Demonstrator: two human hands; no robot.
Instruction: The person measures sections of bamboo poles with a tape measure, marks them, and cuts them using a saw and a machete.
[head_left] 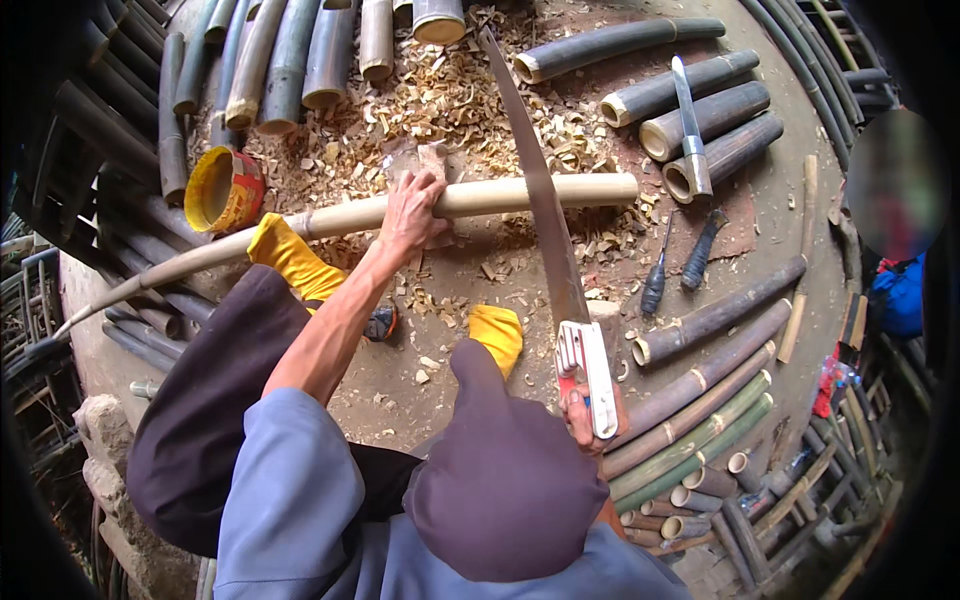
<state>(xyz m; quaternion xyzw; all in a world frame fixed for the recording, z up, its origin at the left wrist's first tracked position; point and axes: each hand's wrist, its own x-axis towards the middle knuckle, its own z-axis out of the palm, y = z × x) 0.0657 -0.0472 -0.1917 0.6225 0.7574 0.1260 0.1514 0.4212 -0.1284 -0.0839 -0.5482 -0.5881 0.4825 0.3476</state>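
My left hand point(410, 212) is wrapped over a pale, peeled bamboo pole point(350, 216), pressing it down at a small block point(432, 158). The pole runs from the far right of the work spot down to the left, thinning and curving. My right hand point(580, 418) grips the white-and-red handle of a hand saw point(545, 190); most of its fingers are hidden by the handle and my knee. The long blade points away from me and crosses the pole near its thick right end. Whether the teeth have cut into it, I cannot tell.
Shavings point(370, 120) litter the ground. Dark bamboo lengths point(705, 120) lie around, with a knife point(690, 130) across several. A screwdriver point(655, 275) and a black-handled tool point(704, 250) lie at right. A yellow-red tub point(250, 185) stands left. A blurred person point(895, 185) is at far right.
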